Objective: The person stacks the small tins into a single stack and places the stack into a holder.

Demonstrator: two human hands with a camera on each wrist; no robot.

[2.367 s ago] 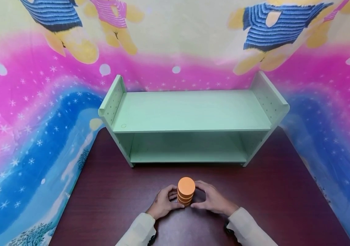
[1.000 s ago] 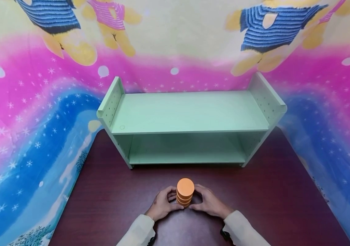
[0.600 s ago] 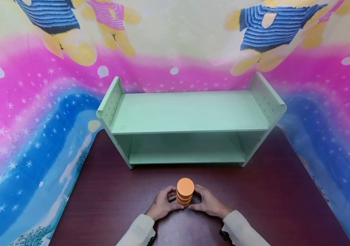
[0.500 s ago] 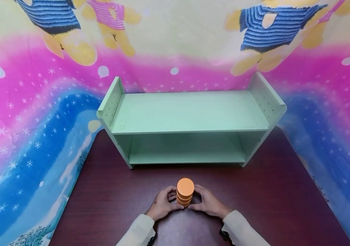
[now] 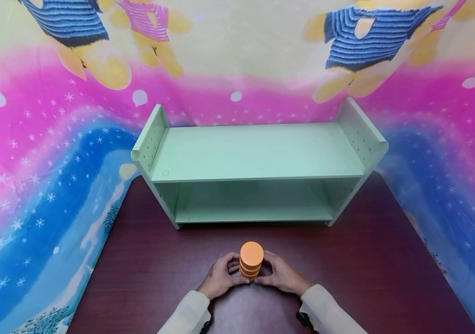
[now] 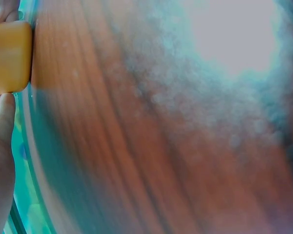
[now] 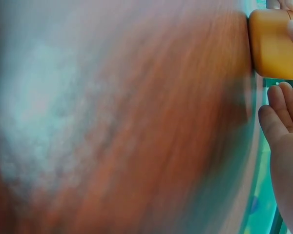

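A stack of orange round pieces [image 5: 251, 254] stands upright on the table in front of the shelf, with thin seams between its layers. From the left, my left hand [image 5: 219, 278] curves round it, thumb low on the near side and fingers at the far side. My right hand [image 5: 286, 275] curves round the opposite side, thumb by the base and fingertips at the stack's upper edge. In the left wrist view, a finger meets the bottom piece [image 6: 10, 58]. The right wrist view has that rounded bottom piece [image 7: 269, 44] with a thumb overlapping it.
A pale green two-tier shelf [image 5: 258, 150] with raised side panels stands at the back of the dark red-brown table [image 5: 137, 260]. A printed cloth backdrop [image 5: 45, 195] with snowflakes and bears surrounds the table on the back and sides.
The right thumb has shifted slightly left toward the stack's base, and the head view has shifted a little since the earliest frame. The stack and left hand keep their places.
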